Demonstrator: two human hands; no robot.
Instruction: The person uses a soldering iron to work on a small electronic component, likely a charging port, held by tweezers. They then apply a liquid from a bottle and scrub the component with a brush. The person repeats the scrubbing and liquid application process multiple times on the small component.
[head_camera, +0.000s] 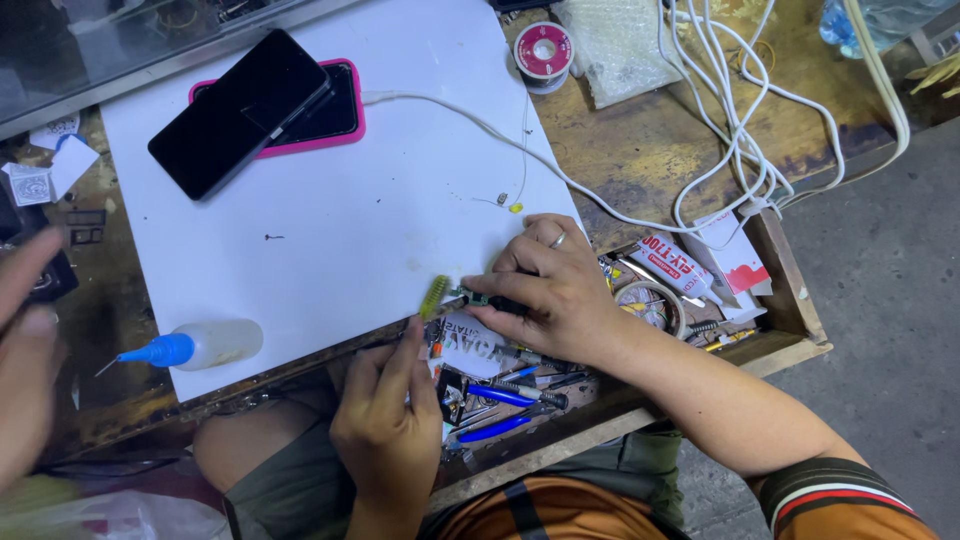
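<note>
A squeeze bottle (205, 343) lies on the white sheet (330, 190) covering the bench (650, 150). The left hand (388, 420) grips a small brush (434, 297), bristles toward the tiny circuit board (478, 296) that the right hand (555, 290) pins at the sheet's edge.

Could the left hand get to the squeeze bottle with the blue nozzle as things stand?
Probably yes. The bottle lies on the white sheet just left of the left hand, with bare sheet between them. But the fingers hold a small brush, which would need setting down first.
</note>
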